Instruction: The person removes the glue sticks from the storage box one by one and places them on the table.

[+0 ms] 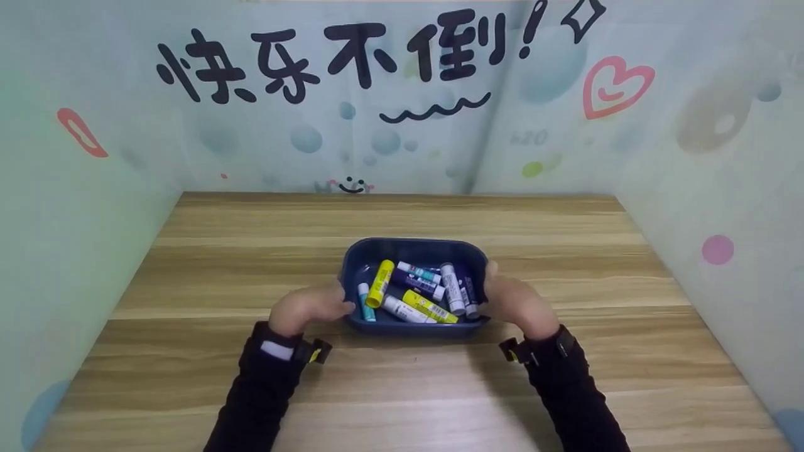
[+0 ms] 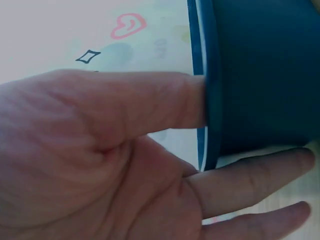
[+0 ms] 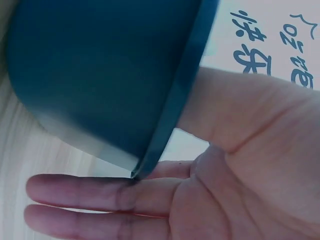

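"What's that they've got between their hands?"

"A dark blue tub (image 1: 414,330), rounded at the corners, smooth-walled, with a lip round the top. There's a jumble of slim capped sticks inside."

"Which colours?"

"One yellow stick (image 1: 380,284) leans nearer the left fingers, beside a small teal stick (image 1: 367,307) with a white end. Another yellow one lies midway between the two hands, next to a white stick (image 1: 405,309). The rest are white or purple, and a dark purple stick (image 1: 467,296) lies nearest the right fingers, just across the wall from them."

"So how do the fingers hold the tub?"

"One end each. The left hand (image 1: 312,307) has its thumb over the rim, the tip hidden behind it, and its fingers (image 2: 250,192) reach nearly straight along the outside. The right hand (image 1: 518,306) grips the opposite end the same way."

"Wide open?"

"Partly: thumb spread well away from the fingers, rim in the gap. Both hands have hold of the tub."

"Is it resting on the table (image 1: 239,263)?"

"I can't tell from here. Its base is hidden."
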A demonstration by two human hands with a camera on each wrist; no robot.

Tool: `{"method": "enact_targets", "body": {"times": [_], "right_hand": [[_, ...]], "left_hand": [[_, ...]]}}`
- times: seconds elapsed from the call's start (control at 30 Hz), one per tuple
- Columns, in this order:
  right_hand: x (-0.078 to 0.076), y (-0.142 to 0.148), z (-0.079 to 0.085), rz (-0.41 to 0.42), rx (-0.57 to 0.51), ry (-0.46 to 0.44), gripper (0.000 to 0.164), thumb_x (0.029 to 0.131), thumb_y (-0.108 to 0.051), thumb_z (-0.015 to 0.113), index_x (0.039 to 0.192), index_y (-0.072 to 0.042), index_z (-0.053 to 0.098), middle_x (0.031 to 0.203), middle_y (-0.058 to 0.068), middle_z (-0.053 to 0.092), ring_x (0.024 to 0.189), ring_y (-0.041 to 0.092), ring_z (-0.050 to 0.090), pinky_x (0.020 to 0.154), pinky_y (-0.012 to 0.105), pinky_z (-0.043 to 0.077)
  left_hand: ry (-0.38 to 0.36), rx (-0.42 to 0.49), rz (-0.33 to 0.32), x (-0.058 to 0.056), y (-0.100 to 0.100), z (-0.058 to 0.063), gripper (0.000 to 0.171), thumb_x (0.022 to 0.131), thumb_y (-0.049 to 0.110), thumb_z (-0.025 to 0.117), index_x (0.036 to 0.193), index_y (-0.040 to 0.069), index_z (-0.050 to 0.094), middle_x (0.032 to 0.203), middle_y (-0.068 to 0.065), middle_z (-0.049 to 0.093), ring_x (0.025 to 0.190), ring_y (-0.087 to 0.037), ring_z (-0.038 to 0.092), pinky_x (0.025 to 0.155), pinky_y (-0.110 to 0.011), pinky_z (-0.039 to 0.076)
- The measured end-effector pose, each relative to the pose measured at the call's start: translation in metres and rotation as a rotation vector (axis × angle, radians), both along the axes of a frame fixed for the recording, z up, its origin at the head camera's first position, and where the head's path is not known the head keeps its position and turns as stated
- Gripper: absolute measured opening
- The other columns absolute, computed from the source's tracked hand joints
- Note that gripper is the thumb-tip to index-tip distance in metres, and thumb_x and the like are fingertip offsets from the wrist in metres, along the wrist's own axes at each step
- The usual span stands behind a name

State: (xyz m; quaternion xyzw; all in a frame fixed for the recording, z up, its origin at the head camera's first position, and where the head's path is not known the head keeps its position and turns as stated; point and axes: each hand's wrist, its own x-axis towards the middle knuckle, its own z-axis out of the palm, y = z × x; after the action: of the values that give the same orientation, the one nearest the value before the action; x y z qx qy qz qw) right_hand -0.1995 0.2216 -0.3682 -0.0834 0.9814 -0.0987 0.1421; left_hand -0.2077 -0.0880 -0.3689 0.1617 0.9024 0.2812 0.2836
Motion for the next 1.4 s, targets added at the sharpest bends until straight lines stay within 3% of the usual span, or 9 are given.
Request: {"method": "enact_targets", "body": {"times": [0.17, 0.3, 0.43, 0.63, 0.97, 1.1, 1.23, 1.3, 1.4], "right_hand": [[0.003, -0.001, 0.002, 0.012, 0.008, -0.003, 0.074, 0.08, -0.022, 0.069, 0.128, 0.012, 0.024, 0.098, 0.026, 0.062, 0.091, 0.039, 0.062, 0.082, 0.047, 0.05], [0.005, -0.002, 0.004, 0.026, 0.041, -0.005, 0.076, 0.079, -0.022, 0.07, 0.129, 0.013, 0.024, 0.094, 0.025, 0.062, 0.088, 0.038, 0.063, 0.079, 0.046, 0.051], [0.007, -0.004, 0.006, 0.025, 0.105, -0.008, 0.079, 0.077, -0.02, 0.07, 0.131, 0.013, 0.023, 0.094, 0.025, 0.062, 0.086, 0.039, 0.063, 0.075, 0.047, 0.051], [0.011, -0.006, 0.01, -0.001, 0.106, -0.007, 0.077, 0.073, -0.027, 0.076, 0.124, 0.008, 0.031, 0.093, 0.023, 0.063, 0.083, 0.038, 0.063, 0.075, 0.047, 0.051], [0.018, -0.006, 0.01, -0.011, 0.082, 0.0, 0.075, 0.071, -0.025, 0.077, 0.122, 0.007, 0.033, 0.092, 0.024, 0.063, 0.086, 0.041, 0.062, 0.08, 0.052, 0.048], [0.018, -0.006, 0.011, -0.007, 0.109, 0.008, 0.072, 0.072, -0.02, 0.074, 0.124, 0.008, 0.033, 0.09, 0.023, 0.063, 0.085, 0.041, 0.062, 0.079, 0.052, 0.048], [0.019, -0.005, 0.013, -0.005, 0.125, 0.002, 0.07, 0.074, -0.017, 0.069, 0.127, 0.01, 0.031, 0.086, 0.02, 0.062, 0.082, 0.038, 0.062, 0.076, 0.049, 0.049], [0.02, -0.005, 0.013, -0.001, 0.127, 0.004, 0.068, 0.076, -0.018, 0.068, 0.126, 0.01, 0.031, 0.087, 0.019, 0.062, 0.082, 0.038, 0.063, 0.076, 0.049, 0.05], [0.022, -0.006, 0.013, -0.002, 0.112, 0.03, 0.063, 0.079, -0.022, 0.068, 0.122, 0.01, 0.033, 0.093, 0.022, 0.062, 0.085, 0.039, 0.062, 0.075, 0.049, 0.05]], "left_hand": [[0.006, 0.005, -0.031, 0.004, 0.0, 0.002, 0.064, 0.094, 0.013, 0.045, 0.141, -0.016, 0.013, 0.147, -0.032, 0.021, 0.135, -0.039, 0.026, 0.112, -0.048, 0.021], [0.062, -0.099, -0.072, 0.007, 0.001, 0.006, 0.058, 0.092, 0.02, 0.049, 0.135, -0.015, 0.031, 0.135, -0.03, 0.044, 0.122, -0.038, 0.046, 0.105, -0.048, 0.034], [0.108, -0.207, -0.091, 0.01, 0.002, 0.01, 0.047, 0.09, 0.027, 0.054, 0.12, -0.01, 0.053, 0.107, -0.02, 0.061, 0.096, -0.029, 0.058, 0.091, -0.045, 0.044], [0.099, -0.284, -0.06, 0.013, 0.005, 0.014, 0.034, 0.088, 0.031, 0.059, 0.095, -0.002, 0.063, 0.082, -0.007, 0.056, 0.075, -0.021, 0.052, 0.074, -0.038, 0.046], [0.072, -0.29, -0.006, 0.015, 0.005, 0.014, 0.054, 0.082, 0.034, 0.066, 0.117, -0.006, 0.057, 0.103, -0.013, 0.062, 0.089, -0.023, 0.056, 0.087, -0.042, 0.045], [0.06, -0.277, 0.014, 0.015, 0.005, 0.015, 0.055, 0.082, 0.036, 0.067, 0.117, -0.004, 0.057, 0.099, -0.011, 0.061, 0.086, -0.022, 0.055, 0.084, -0.041, 0.046], [0.029, -0.266, 0.084, 0.014, 0.005, 0.012, 0.058, 0.081, 0.044, 0.066, 0.115, -0.003, 0.058, 0.091, -0.008, 0.059, 0.081, -0.021, 0.053, 0.078, -0.037, 0.045], [0.028, -0.239, 0.115, 0.013, 0.005, 0.01, 0.06, 0.083, 0.047, 0.063, 0.118, -0.002, 0.057, 0.093, -0.009, 0.06, 0.084, -0.022, 0.054, 0.08, -0.038, 0.045], [0.065, -0.139, 0.15, 0.009, 0.004, 0.005, 0.067, 0.087, 0.047, 0.057, 0.131, -0.002, 0.048, 0.113, -0.016, 0.061, 0.1, -0.025, 0.057, 0.091, -0.042, 0.045]]}}
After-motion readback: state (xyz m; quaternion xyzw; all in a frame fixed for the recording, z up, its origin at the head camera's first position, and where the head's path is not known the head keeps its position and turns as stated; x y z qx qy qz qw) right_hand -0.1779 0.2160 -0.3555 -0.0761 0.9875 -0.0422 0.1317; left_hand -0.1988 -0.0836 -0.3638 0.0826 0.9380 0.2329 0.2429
